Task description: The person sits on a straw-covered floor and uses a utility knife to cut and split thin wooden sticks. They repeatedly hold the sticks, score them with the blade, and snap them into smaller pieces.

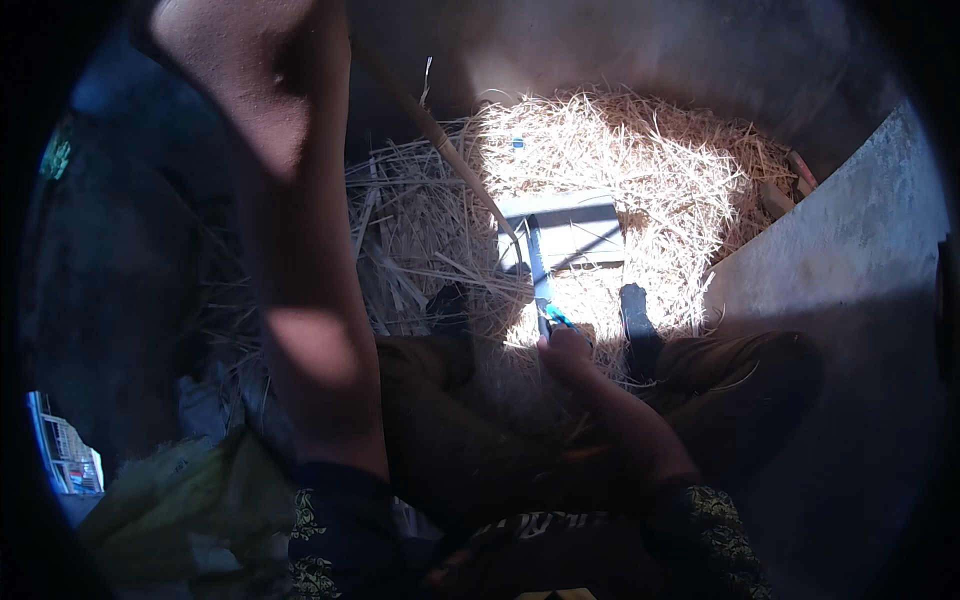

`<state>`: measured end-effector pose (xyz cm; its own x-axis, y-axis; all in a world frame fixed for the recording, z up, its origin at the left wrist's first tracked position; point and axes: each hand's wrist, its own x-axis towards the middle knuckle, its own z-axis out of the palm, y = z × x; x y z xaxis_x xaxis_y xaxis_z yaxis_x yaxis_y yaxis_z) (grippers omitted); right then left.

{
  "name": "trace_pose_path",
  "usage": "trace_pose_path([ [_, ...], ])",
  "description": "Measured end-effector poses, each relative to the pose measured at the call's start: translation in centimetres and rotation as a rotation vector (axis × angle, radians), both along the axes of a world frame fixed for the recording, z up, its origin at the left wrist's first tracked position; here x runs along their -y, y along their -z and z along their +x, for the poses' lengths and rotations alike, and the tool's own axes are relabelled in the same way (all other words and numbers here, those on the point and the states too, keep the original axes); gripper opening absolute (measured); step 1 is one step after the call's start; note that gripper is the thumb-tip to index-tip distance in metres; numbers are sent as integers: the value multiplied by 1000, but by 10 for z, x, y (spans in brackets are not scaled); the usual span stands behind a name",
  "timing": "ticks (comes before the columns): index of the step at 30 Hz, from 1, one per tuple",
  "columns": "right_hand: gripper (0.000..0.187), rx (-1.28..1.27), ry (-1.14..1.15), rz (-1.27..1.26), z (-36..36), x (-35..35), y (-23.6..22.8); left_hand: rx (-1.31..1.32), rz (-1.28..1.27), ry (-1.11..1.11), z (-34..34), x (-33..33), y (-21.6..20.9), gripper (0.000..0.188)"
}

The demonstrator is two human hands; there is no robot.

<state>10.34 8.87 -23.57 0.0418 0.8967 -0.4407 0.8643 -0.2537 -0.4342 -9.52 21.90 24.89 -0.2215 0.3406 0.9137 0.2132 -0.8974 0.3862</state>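
My right hand [567, 354] is closed around the lower end of a long, flat-bladed knife [540, 258]. Its dark blade points away from me over a pale flat block [585, 228]. Something bright blue [558, 316] shows beside the grip; I cannot make out what it is. My left arm rises along the left side and leaves at the top edge, so its hand is out of sight. A thin bamboo stick [440, 138] slants down from behind that arm, its low end close to the blade at the block's left part. What holds the stick's upper end is hidden.
Straw-like shavings [640, 150] cover the ground around the block, brightly sunlit on the right. A concrete wall [830, 230] slopes along the right side. My bent legs [720, 375] lie near the block. A yellow-green sack [190, 500] rests at the lower left.
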Motion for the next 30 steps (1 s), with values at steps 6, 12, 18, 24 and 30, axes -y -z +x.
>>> trace_pose_path([
  [6, 56, 3, 67, 69, -13, -15, 29, 11, 171, 424, 19, 21, -9, 24],
  [12, 51, -54, 236, 69, -9, -22, -52, 72, 66, 454, 46, 51, -22, 21],
  [18, 61, -340, 419, 199, 17, -53, -130, -118, -71, 225, 32, 46, -35, 28],
  [24, 35, -840, 345, 668, 6, -10, -313, -150, -145, 8, 8, 68, -48, 25],
  [30, 32, -973, 22, 903, -23, 57, -375, -86, -154, 74, -2, 90, -47, 20],
])
